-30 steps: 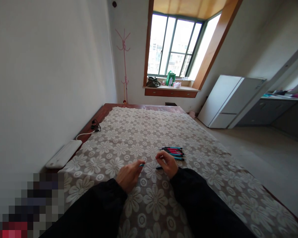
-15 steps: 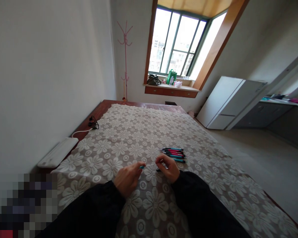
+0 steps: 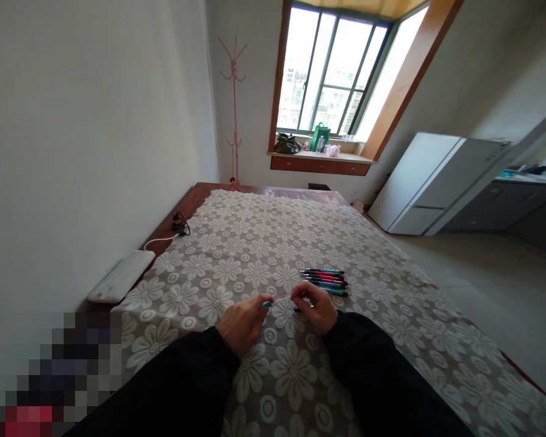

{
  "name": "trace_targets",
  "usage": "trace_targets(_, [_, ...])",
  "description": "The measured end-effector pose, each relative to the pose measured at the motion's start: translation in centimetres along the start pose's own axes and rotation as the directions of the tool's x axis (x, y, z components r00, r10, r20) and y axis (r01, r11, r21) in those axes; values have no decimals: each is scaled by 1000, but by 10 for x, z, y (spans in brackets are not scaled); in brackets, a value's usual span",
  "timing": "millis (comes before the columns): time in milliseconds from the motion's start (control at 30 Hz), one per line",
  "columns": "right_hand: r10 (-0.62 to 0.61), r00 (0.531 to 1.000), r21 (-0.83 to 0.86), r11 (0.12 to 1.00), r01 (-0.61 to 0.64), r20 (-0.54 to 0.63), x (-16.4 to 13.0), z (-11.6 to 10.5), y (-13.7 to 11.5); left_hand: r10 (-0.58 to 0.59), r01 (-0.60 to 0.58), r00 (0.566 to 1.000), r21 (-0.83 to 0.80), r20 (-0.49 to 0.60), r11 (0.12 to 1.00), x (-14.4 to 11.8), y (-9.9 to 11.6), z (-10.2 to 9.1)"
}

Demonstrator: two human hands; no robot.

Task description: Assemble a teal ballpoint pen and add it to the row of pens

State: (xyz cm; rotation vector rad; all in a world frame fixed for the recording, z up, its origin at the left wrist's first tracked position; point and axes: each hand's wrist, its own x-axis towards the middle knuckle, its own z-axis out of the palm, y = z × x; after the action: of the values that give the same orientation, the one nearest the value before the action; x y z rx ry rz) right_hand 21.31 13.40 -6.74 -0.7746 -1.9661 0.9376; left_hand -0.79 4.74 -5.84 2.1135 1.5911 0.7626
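My left hand (image 3: 243, 321) pinches a small blue pen part (image 3: 266, 304) at its fingertips. My right hand (image 3: 316, 306) holds the other end, a thin pale refill that runs between both hands, with a dark pen piece under its fingers. Both hands hover just above the flower-patterned cloth (image 3: 255, 255). A row of several blue and pink pens (image 3: 326, 280) lies on the cloth just beyond my right hand.
A white power strip (image 3: 121, 276) with a cable and a black plug (image 3: 179, 226) lies at the left edge by the wall. A pink coat stand (image 3: 235, 103), a window sill with bags (image 3: 318, 152) and a white fridge (image 3: 430, 182) stand farther off.
The two hands have come slightly closer together around the pen parts. The view has shifted a little; the row of pens has not moved.
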Motion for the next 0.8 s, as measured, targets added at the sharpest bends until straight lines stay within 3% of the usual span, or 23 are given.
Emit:
trace_targets(300, [16, 1000, 35, 999, -16, 6, -1, 0, 6, -67, 67, 998, 47, 19, 997, -1, 8, -6])
trace_targets(800, [58, 998, 130, 990, -59, 10, -2, 1, 7, -47, 47, 999, 49, 5, 998, -1, 5, -4])
